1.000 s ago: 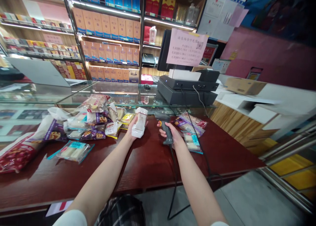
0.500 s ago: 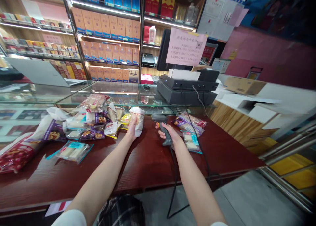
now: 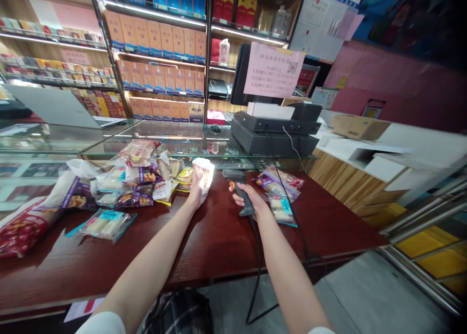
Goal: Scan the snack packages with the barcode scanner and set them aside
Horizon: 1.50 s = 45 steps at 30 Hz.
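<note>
The left hand [image 3: 196,190] is closed around a white snack pack [image 3: 204,176], raised above the bench [image 3: 219,241]; it looks light, crinkly, crushable, best gripped by its sides. The right hand [image 3: 251,202] grips the scanner [image 3: 241,193].

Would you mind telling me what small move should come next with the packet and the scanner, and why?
Probably tilt the white snack packet so its printed face meets the scanner. The left hand holds the packet up beside the scanner's head, the right hand has its grip around the scanner's handle, and the two sit close but apart above the red counter. No barcode is visible from here.
</note>
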### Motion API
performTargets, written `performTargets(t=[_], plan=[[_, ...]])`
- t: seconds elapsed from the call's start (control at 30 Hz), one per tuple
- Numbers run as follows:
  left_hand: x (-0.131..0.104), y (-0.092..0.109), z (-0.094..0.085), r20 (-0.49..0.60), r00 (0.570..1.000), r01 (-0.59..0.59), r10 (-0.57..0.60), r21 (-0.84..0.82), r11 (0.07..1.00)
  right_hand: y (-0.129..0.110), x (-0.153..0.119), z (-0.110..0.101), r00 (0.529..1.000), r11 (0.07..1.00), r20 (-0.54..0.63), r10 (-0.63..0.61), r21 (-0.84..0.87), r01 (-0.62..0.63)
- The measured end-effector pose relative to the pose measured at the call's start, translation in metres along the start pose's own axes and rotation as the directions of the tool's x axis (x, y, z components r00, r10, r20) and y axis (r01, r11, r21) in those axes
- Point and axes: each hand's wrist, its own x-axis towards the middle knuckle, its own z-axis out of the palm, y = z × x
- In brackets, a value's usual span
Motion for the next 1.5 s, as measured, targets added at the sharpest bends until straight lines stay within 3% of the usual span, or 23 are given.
performTargets(t=[0.13,0.2,0.27,0.37,0.43,0.5,0.57,0.67,0.8,0.87,1.0,1.13,1.23,1.37,1.5], plan=[[-0.004,-0.003,-0.003,0.037,0.994,-0.105,0.099,0.256,0.961,0.002,0.001,-0.002,1.0,1.0,-0.021,0.001,-0.026,-0.001],[-0.005,-0.004,-0.005,0.077,0.972,-0.232,0.221,0.439,0.868,0.003,0.001,-0.003,1.0,0.999,-0.02,0.012,-0.031,-0.013],[-0.004,-0.002,-0.006,0.15,0.92,-0.377,0.363,0.594,0.711,0.003,0.002,-0.004,0.999,1.0,-0.031,0.019,-0.022,-0.019],[0.0,0.014,-0.007,0.295,0.797,-0.548,0.527,0.718,0.428,0.003,0.003,-0.007,0.998,1.0,-0.066,0.02,0.014,-0.019],[0.002,0.031,-0.007,0.344,0.721,-0.579,0.601,0.775,0.251,0.003,0.003,-0.009,0.996,0.999,-0.084,0.015,0.034,-0.012],[0.003,0.048,-0.007,0.309,0.683,-0.501,0.662,0.858,0.116,0.002,0.002,-0.009,0.995,0.999,-0.095,0.01,0.044,-0.006],[0.004,0.062,-0.008,0.243,0.709,-0.334,0.662,0.942,0.012,0.002,0.001,-0.009,0.995,0.999,-0.103,0.006,0.05,-0.001],[0.009,0.072,-0.013,0.221,0.782,-0.157,0.583,0.975,-0.159,0.001,0.0,-0.008,0.995,0.998,-0.105,-0.002,0.064,0.009],[0.023,0.076,-0.028,0.266,0.909,-0.146,0.321,0.924,-0.353,0.0,0.001,-0.008,0.995,0.997,-0.101,0.018,0.079,-0.01],[0.03,0.079,-0.034,0.287,0.94,-0.187,0.186,0.886,-0.424,0.0,0.002,-0.009,0.994,0.997,-0.104,0.025,0.078,-0.017],[0.034,0.083,-0.04,0.303,0.948,-0.217,0.1,0.843,-0.492,0.003,0.005,-0.013,0.993,0.996,-0.121,0.012,0.089,-0.002],[0.032,0.081,-0.039,0.309,0.941,-0.206,0.136,0.845,-0.494,0.003,0.006,-0.018,0.99,0.993,-0.141,-0.002,0.115,0.018],[0.03,0.077,-0.039,0.353,0.913,-0.227,0.206,0.858,-0.461,0.0,0.003,-0.017,0.982,0.992,-0.182,-0.057,0.1,0.077],[0.022,0.07,-0.041,0.432,0.867,-0.312,0.248,0.859,-0.406,-0.009,-0.005,-0.01,0.94,0.981,-0.279,-0.195,-0.064,0.184],[0.007,0.064,-0.042,0.471,0.853,-0.37,0.225,0.849,-0.377,-0.026,-0.014,-0.01,0.852,0.911,-0.38,-0.361,-0.34,0.234]])
